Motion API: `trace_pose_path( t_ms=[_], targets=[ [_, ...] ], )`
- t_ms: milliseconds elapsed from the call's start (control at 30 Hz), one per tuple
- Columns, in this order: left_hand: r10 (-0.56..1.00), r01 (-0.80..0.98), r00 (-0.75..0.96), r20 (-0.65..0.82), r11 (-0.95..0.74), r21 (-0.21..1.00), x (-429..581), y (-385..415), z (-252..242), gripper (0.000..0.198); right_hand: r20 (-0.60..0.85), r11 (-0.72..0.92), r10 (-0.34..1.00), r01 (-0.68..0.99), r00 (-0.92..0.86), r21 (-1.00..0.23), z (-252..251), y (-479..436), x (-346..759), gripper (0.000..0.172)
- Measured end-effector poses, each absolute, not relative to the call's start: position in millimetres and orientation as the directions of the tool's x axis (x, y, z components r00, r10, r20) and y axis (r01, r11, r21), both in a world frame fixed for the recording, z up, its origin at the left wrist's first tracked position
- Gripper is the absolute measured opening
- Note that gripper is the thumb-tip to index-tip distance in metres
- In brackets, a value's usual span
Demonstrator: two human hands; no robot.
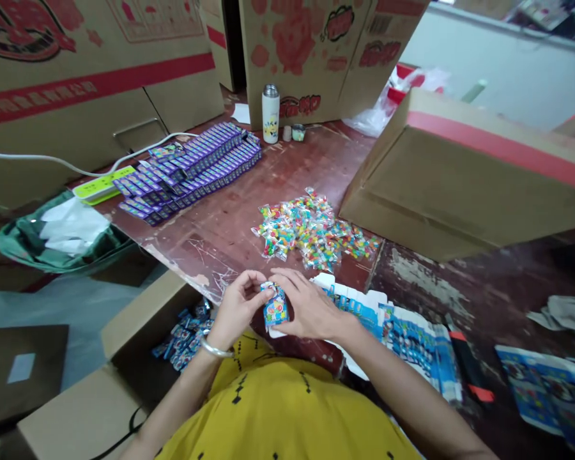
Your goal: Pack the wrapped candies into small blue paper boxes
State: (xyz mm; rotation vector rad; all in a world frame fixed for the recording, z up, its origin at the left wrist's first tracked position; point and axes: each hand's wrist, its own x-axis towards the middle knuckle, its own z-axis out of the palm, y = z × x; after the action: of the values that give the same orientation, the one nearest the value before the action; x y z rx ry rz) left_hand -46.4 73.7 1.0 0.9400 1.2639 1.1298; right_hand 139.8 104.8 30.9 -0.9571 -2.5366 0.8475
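Note:
A small blue printed candy box (276, 309) is held upright between my two hands, just in front of my body. My left hand (238, 305) pinches its upper left edge between thumb and fingers. From the right, my right hand (312, 308) wraps around it, fingers at the top and thumb near the bottom. White flaps show at the box's lower end. Just beyond my hands lies a pile of clear candy packets (311, 230) filled with colourful pieces. By my right forearm lies a row of flat blue cartons (407, 335), partly covered by the arm.
Purple boxes (196, 169) stand in rows at the back left. A white bottle (271, 115) stands behind. A large cardboard box (479, 172) sits at the right. An open carton (138, 319) with blue packets is below left. A black-and-red tool (468, 364) lies right.

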Motion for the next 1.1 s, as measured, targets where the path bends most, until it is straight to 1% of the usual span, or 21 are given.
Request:
trace_pose_path(
  t_ms=[33,67,100,133,167,200,233,300,367,400,433,467,533,600,633,700,767,867,1000,1100],
  targets=[
    [0.969,-0.076,-0.027,-0.247,0.245,0.967,-51.1,74.1,1.2,0.028,0.049,0.603,0.656,0.483,-0.753,-0.635,31.8,109.7,142.6,0.097],
    [0.961,-0.053,-0.028,-0.274,0.272,0.961,-56.1,74.2,1.9,0.030,0.036,0.590,0.664,0.493,-0.747,-0.639,31.7,116.0,146.1,0.101],
    [0.952,-0.054,-0.044,-0.303,0.301,0.952,-60.8,74.2,3.0,0.032,0.029,0.563,0.710,0.542,-0.703,-0.624,30.1,123.4,150.0,0.098],
    [0.941,-0.076,-0.074,-0.331,0.326,0.942,-65.0,73.9,4.3,0.035,0.029,0.517,0.784,0.625,-0.620,-0.585,27.0,131.8,153.7,0.090],
    [0.928,-0.111,-0.107,-0.357,0.345,0.932,-68.4,73.6,5.6,0.039,0.040,0.446,0.864,0.726,-0.502,-0.523,22.3,140.7,156.9,0.075],
    [0.917,-0.152,-0.134,-0.377,0.357,0.922,-70.9,73.4,6.8,0.044,0.053,0.365,0.922,0.819,-0.383,-0.443,16.4,149.3,159.2,0.059],
    [0.908,-0.192,-0.151,-0.390,0.360,0.913,-72.4,73.1,7.6,0.049,0.065,0.301,0.952,0.883,-0.298,-0.361,9.6,157.2,160.7,0.048],
    [0.905,-0.251,-0.139,-0.403,0.362,0.898,-72.9,72.8,7.6,0.056,0.078,0.258,0.966,0.938,-0.247,-0.230,-3.7,169.1,161.7,0.033],
    [0.910,-0.288,-0.084,-0.406,0.368,0.884,-71.5,72.3,5.5,0.056,0.105,0.267,0.962,0.947,-0.252,-0.179,-13.0,175.0,162.7,0.021],
    [0.912,-0.296,-0.058,-0.405,0.372,0.880,-70.5,71.9,3.7,0.053,0.131,0.267,0.961,0.946,-0.245,-0.183,-15.1,175.9,164.1,0.016],
    [0.913,-0.297,-0.036,-0.406,0.378,0.877,-69.5,71.5,1.5,0.048,0.164,0.264,0.959,0.941,-0.232,-0.212,-15.3,175.8,166.3,0.015],
    [0.913,-0.292,-0.020,-0.407,0.384,0.876,-68.5,71.0,-0.9,0.042,0.198,0.260,0.957,0.927,-0.211,-0.270,-13.5,174.9,169.3,0.017],
    [0.916,-0.276,-0.002,-0.401,0.385,0.881,-65.9,70.4,-6.1,0.030,0.251,0.259,0.955,0.854,-0.158,-0.452,-4.3,171.3,176.3,0.019],
    [0.920,-0.263,0.027,-0.391,0.384,0.885,-61.9,70.6,-10.9,0.026,0.267,0.262,0.957,0.722,-0.111,-0.640,10.8,165.4,181.5,0.020],
    [0.922,-0.259,0.042,-0.384,0.381,0.888,-59.4,71.0,-12.9,0.026,0.262,0.261,0.960,0.659,-0.099,-0.706,19.7,161.7,182.5,0.022],
    [0.928,-0.248,0.068,-0.366,0.371,0.895,-53.8,72.1,-15.9,0.029,0.244,0.266,0.963,0.580,-0.118,-0.770,37.8,153.7,180.6,0.024],
    [0.936,-0.232,0.088,-0.340,0.351,0.907,-48.3,73.1,-17.3,0.031,0.234,0.288,0.958,0.566,-0.167,-0.773,52.4,146.5,174.5,0.023],
    [0.948,-0.212,0.112,-0.298,0.316,0.925,-42.0,73.1,-16.0,0.028,0.251,0.336,0.942,0.609,-0.224,-0.719,62.3,140.6,162.6,0.021],
    [0.957,-0.207,0.129,-0.258,0.281,0.937,-34.6,71.5,-8.9,0.028,0.275,0.419,0.908,0.662,-0.317,-0.621,56.6,139.7,148.3,0.016],
    [0.964,-0.227,0.169,-0.205,0.241,0.944,-27.8,71.9,-3.5,0.028,0.268,0.476,0.877,0.637,-0.399,-0.607,51.1,139.3,142.5,0.016]
  ],
)
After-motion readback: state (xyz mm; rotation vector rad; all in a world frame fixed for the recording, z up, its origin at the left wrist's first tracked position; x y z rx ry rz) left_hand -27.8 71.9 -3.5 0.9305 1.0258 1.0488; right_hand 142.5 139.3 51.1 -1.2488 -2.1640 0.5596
